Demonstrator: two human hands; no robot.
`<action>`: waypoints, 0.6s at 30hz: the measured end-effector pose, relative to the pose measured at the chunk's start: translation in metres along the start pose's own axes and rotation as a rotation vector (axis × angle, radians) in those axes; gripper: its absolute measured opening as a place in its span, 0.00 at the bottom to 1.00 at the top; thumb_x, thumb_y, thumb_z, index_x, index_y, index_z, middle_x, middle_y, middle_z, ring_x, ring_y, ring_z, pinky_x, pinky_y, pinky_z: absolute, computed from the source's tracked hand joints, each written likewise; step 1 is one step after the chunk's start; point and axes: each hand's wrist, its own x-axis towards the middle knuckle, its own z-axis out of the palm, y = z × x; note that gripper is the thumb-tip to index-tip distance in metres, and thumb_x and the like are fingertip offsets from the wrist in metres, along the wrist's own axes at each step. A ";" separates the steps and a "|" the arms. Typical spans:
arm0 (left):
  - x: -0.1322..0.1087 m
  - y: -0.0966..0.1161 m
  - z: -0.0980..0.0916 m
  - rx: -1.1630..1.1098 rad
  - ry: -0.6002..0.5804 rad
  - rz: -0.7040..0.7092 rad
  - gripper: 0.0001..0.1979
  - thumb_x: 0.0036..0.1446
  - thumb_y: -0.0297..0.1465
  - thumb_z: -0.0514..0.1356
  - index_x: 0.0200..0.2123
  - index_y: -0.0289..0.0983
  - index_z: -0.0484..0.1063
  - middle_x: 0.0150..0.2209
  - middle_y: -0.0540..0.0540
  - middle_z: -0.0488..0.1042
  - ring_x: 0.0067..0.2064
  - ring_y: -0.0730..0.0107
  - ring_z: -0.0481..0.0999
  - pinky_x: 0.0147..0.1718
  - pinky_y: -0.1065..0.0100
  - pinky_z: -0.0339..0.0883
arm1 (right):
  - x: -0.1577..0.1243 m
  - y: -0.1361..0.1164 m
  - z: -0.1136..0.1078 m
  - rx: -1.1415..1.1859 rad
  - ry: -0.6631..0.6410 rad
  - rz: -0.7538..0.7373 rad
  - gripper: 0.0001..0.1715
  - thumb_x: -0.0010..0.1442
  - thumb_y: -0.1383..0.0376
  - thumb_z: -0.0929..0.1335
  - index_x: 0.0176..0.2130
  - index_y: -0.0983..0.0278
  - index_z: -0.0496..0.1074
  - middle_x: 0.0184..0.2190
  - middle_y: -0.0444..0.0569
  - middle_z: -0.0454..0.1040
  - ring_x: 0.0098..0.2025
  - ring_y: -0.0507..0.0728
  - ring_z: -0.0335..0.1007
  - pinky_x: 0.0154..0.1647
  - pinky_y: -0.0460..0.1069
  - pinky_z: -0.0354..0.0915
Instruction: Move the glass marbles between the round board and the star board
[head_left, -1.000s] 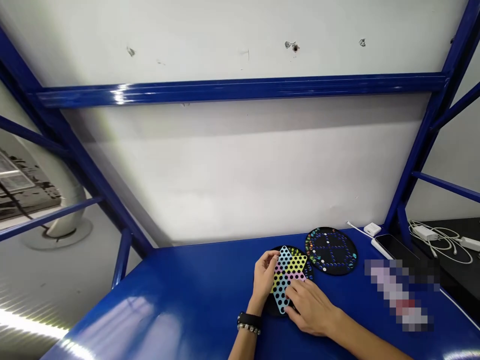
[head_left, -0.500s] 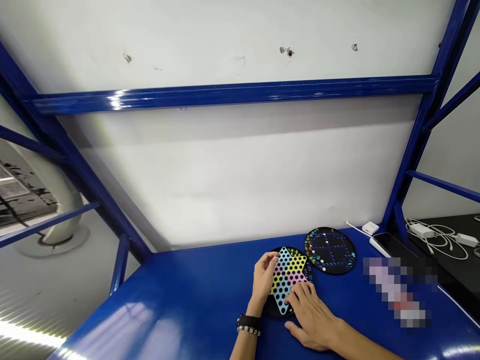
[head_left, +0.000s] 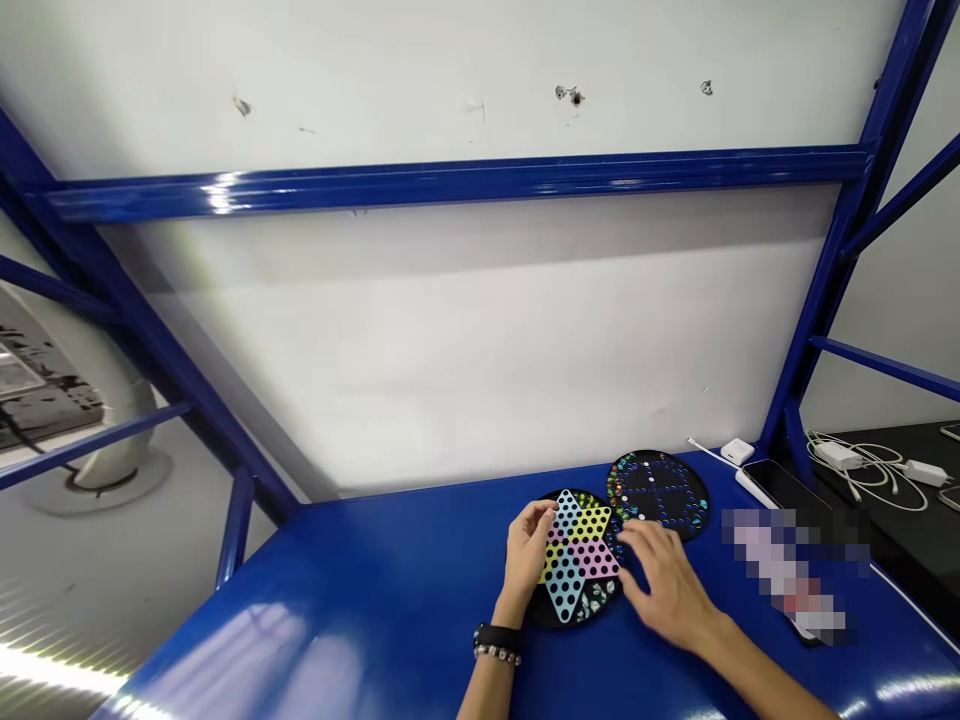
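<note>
A round black board with a pastel star of holes (head_left: 576, 556) lies on the blue table (head_left: 390, 600). My left hand (head_left: 527, 550) holds its left edge, fingers curled round the rim; a dark bracelet sits on that wrist. My right hand (head_left: 667, 585) hovers just right of the star board with fingers spread, holding nothing. Behind it lies a second round black board (head_left: 660, 487) with small coloured marbles along its rim. A few marbles show at the star board's lower right edge.
A phone (head_left: 780, 488) and a white charger (head_left: 735, 450) with its cable lie at the table's back right. More white chargers and cables (head_left: 870, 465) rest on a black surface to the right. Blue frame bars (head_left: 465, 180) cross the white wall behind.
My right hand has lifted off the star board and moved right, towards the second board, its fingers spreading. The left hand has stayed on the board's left edge.
</note>
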 end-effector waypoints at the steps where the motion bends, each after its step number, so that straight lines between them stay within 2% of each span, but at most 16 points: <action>1: 0.000 0.000 0.000 0.001 -0.005 -0.001 0.19 0.55 0.47 0.60 0.36 0.37 0.76 0.39 0.42 0.79 0.42 0.58 0.77 0.43 0.63 0.69 | 0.006 0.016 -0.004 -0.069 0.039 0.081 0.19 0.64 0.63 0.61 0.54 0.62 0.66 0.57 0.56 0.67 0.57 0.63 0.61 0.56 0.58 0.57; 4: 0.000 0.000 0.000 0.003 -0.013 0.000 0.18 0.56 0.47 0.59 0.36 0.37 0.76 0.39 0.42 0.79 0.42 0.58 0.77 0.43 0.63 0.69 | 0.019 0.067 -0.015 -0.295 0.039 0.294 0.18 0.64 0.61 0.61 0.52 0.63 0.67 0.54 0.59 0.67 0.54 0.66 0.63 0.49 0.59 0.60; 6: 0.000 0.000 0.000 0.003 -0.010 0.001 0.18 0.55 0.46 0.60 0.36 0.37 0.76 0.38 0.42 0.79 0.42 0.58 0.77 0.42 0.62 0.69 | 0.021 0.094 -0.020 -0.385 -0.053 0.361 0.15 0.64 0.62 0.61 0.49 0.64 0.68 0.48 0.58 0.69 0.51 0.66 0.66 0.45 0.57 0.60; 8: 0.001 0.001 0.001 0.007 -0.011 0.003 0.18 0.55 0.46 0.60 0.36 0.37 0.76 0.37 0.42 0.79 0.41 0.58 0.77 0.42 0.62 0.70 | 0.019 0.111 -0.021 -0.382 -0.145 0.404 0.14 0.66 0.63 0.60 0.48 0.65 0.68 0.46 0.57 0.69 0.45 0.63 0.70 0.40 0.54 0.61; 12: 0.000 0.001 0.001 0.022 -0.016 0.004 0.18 0.55 0.46 0.59 0.36 0.37 0.76 0.37 0.42 0.79 0.41 0.58 0.77 0.42 0.61 0.70 | 0.014 0.119 -0.018 -0.264 -0.218 0.468 0.14 0.68 0.64 0.57 0.47 0.64 0.67 0.47 0.53 0.66 0.35 0.56 0.72 0.32 0.50 0.59; 18: 0.000 -0.001 0.000 0.024 -0.018 0.000 0.18 0.55 0.46 0.59 0.36 0.37 0.76 0.37 0.43 0.79 0.41 0.58 0.77 0.42 0.61 0.70 | 0.017 0.117 -0.017 -0.177 -0.222 0.492 0.10 0.66 0.68 0.59 0.43 0.63 0.67 0.45 0.51 0.67 0.37 0.55 0.72 0.33 0.49 0.58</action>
